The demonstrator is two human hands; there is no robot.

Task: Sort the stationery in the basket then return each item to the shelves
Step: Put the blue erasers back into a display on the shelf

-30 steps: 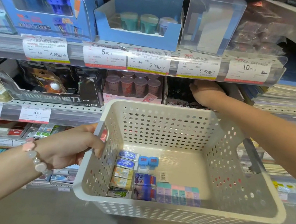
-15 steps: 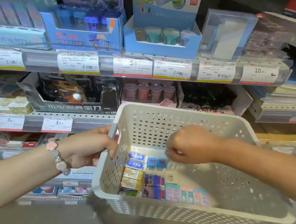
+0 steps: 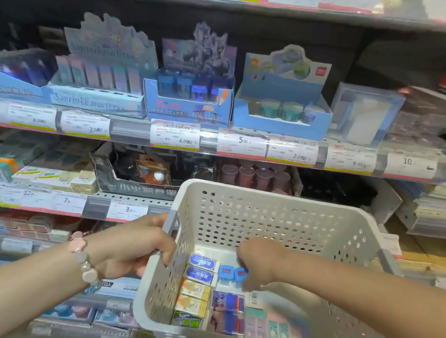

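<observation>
My left hand point(image 3: 133, 245) grips the left rim of a white perforated basket point(image 3: 284, 200), held in front of the shelves. Inside, along the left wall, lie blue-and-white erasers point(image 3: 202, 262), yellow erasers point(image 3: 193, 298) and a green-labelled one. Beside them sit two small blue sharpeners point(image 3: 226, 273), purple-and-red packs point(image 3: 226, 312) and pastel boxes point(image 3: 267, 326). My right hand point(image 3: 260, 259) reaches down into the basket, its fingers curled over the right-hand blue sharpener, partly hiding it.
Shelves with price-tag rails point(image 3: 128, 129) fill the view. A blue display box of sharpeners point(image 3: 187, 101) and a box of round teal tubs point(image 3: 280, 113) stand on the middle shelf. Eraser packs point(image 3: 54, 175) lie lower left; stacked notebooks point(image 3: 443, 209) at right.
My right hand came off the shelf behind the basket, dropped into the basket and reached the blue sharpeners. The view tilted up, showing more shelves.
</observation>
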